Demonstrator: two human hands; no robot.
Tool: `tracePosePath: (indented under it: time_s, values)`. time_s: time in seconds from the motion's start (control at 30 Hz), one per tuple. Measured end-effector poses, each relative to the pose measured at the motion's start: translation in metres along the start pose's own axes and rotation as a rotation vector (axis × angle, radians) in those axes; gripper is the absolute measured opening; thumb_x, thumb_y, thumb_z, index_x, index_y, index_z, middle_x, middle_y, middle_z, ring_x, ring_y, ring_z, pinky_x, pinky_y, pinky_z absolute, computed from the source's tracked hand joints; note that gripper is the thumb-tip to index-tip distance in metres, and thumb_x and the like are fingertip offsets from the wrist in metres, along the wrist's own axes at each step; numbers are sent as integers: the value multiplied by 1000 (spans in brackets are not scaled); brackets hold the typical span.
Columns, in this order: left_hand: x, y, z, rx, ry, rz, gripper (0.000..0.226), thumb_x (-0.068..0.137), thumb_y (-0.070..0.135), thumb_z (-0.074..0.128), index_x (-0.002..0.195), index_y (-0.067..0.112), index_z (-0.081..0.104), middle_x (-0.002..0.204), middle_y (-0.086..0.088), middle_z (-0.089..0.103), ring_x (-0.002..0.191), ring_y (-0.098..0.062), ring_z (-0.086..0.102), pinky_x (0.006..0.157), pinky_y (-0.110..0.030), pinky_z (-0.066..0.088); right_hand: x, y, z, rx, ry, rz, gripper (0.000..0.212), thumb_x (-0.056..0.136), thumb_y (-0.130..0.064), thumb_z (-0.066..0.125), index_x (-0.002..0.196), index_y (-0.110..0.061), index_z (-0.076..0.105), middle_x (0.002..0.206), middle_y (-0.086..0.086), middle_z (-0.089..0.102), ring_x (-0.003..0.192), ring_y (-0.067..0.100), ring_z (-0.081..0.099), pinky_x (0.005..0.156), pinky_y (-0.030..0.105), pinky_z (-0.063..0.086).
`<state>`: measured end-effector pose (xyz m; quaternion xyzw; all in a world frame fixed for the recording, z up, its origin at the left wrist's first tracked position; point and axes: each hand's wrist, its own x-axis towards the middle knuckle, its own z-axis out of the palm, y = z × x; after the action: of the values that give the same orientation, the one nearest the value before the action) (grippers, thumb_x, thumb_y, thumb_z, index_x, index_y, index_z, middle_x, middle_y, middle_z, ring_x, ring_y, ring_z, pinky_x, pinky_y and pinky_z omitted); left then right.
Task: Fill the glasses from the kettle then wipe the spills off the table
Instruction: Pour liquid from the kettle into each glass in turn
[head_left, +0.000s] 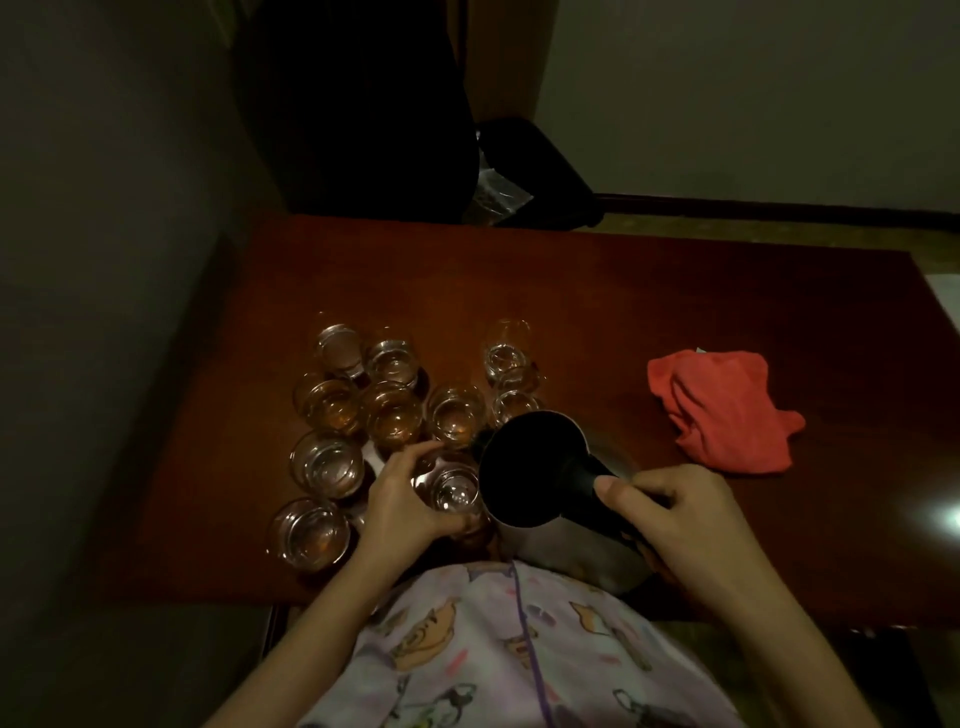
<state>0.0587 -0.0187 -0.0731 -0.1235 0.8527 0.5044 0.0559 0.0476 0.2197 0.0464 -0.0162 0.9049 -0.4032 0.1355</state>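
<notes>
Right hand (675, 512) grips black handle of steel kettle (540, 467), tilted left, at table's near edge. Left hand (402, 499) fingers curled round a glass (456, 488) touching kettle's rim. Other glasses (332, 402) clustered left-centre on dark red table (623, 291). Red cloth (727, 410) lies crumpled right, well apart.

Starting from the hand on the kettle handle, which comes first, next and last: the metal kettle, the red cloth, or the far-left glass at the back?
1. Steel kettle with black handle: gripped by the right hand.
2. Crumpled red cloth: on the wooden table, just beyond that hand, to the right.
3. Clear glass at the back left: across the cluster.
</notes>
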Motion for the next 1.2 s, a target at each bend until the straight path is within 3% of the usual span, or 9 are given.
tracePosePath:
  time_s: [0.1, 0.17, 0.23, 0.3, 0.47, 0.67, 0.87, 1.03, 1.2]
  values:
    - [3, -4, 4, -22, 41, -38, 83, 49, 18, 90, 122, 21, 51, 117, 9, 49, 106, -7, 48, 75, -10, 38, 9, -4, -5, -116, -62, -8, 61, 71, -62, 54, 43, -9, 45, 39, 4, 33, 39, 16, 31, 50, 37, 24]
    - [5, -6, 6, -30, 52, -44, 83, 48, 21, 90, 121, 23, 51, 117, 9, 51, 106, -10, 52, 80, -19, 47, 13, -6, -7, -162, -96, -10, 60, 68, -66, 50, 41, -13, 43, 38, 3, 33, 37, 16, 31, 50, 37, 25]
    - [5, -8, 6, -39, 53, -45, 84, 45, 25, 90, 119, 26, 51, 115, 10, 54, 104, -11, 56, 83, -33, 54, 15, -8, -9, -201, -125, -11, 61, 70, -64, 52, 43, -10, 46, 39, 3, 36, 38, 16, 34, 50, 37, 26]
    - [4, -10, 6, -48, 50, -51, 85, 43, 30, 91, 118, 29, 52, 113, 11, 57, 102, -9, 59, 83, -37, 55, 15, -10, -13, -225, -155, -8, 61, 74, -59, 54, 48, -4, 52, 40, 4, 39, 39, 18, 37, 50, 36, 27]
    - [3, -6, 8, -51, 22, -39, 82, 46, 27, 91, 118, 28, 52, 110, 14, 57, 101, -6, 57, 84, -32, 54, 14, -20, -19, -272, -213, -16, 67, 68, -63, 48, 55, 3, 57, 42, 7, 39, 41, 20, 38, 50, 35, 27]
    - [-1, -4, 12, -34, 1, -11, 79, 49, 19, 90, 117, 30, 51, 108, 16, 56, 100, 0, 54, 78, -10, 42, 15, -30, -21, -359, -271, 22, 58, 67, -63, 44, 48, -9, 52, 42, 2, 36, 37, 14, 32, 51, 34, 27]
    - [-1, -2, 12, -36, -1, -13, 81, 48, 17, 91, 120, 24, 53, 104, 21, 53, 94, 6, 52, 71, -4, 41, 15, -36, -22, -401, -292, 26, 55, 67, -65, 44, 50, -13, 51, 45, 2, 37, 39, 16, 33, 52, 34, 28]
    - [-2, 1, 12, -30, 1, -5, 79, 49, 14, 90, 119, 22, 53, 100, 28, 47, 95, 1, 52, 72, -5, 41, 15, -38, -21, -445, -303, 27, 56, 72, -64, 48, 56, -10, 54, 50, 3, 41, 44, 19, 39, 53, 33, 29]
    - [-2, -1, 13, -31, -9, -12, 81, 48, 16, 91, 119, 23, 53, 104, 20, 52, 98, 1, 52, 74, -5, 39, 17, -41, -20, -474, -313, 44, 54, 72, -65, 48, 60, -13, 53, 53, 2, 45, 48, 18, 43, 54, 32, 33]
